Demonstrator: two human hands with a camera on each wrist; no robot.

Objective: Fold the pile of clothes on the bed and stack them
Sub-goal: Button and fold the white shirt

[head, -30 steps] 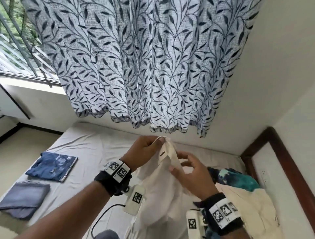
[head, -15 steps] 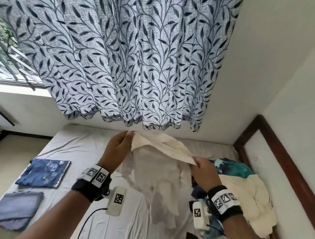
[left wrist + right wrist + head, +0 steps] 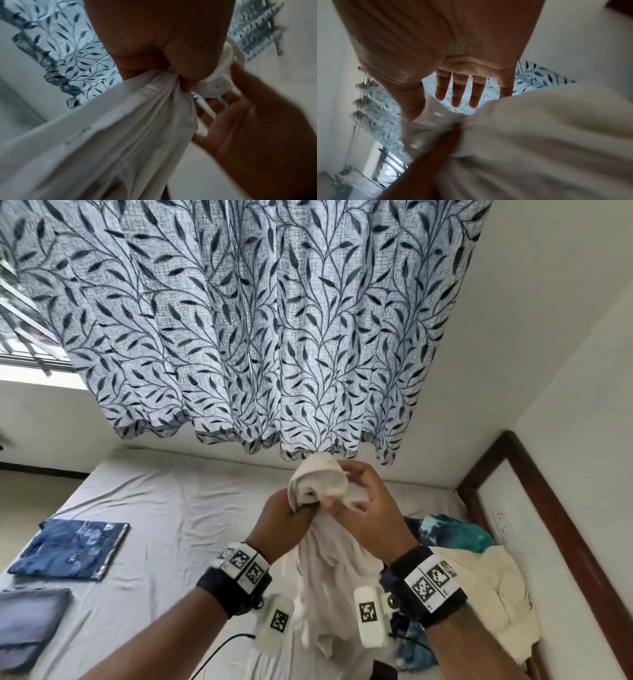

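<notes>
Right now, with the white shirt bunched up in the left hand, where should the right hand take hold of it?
The left hand grips the white shirt near its top, the rest hanging limp. The right hand, fingers relaxed, is beside the bunched part. Probably pinch that top edge from the right and draw it sideways, so the shirt hangs flat.

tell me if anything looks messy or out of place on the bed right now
Only the unfolded heap at the right edge of the bed looks messy: a teal tie-dye garment and a cream garment lie crumpled together. The folded blue jeans and folded grey garment lie neat on the left. Nothing looks damaged.
</notes>
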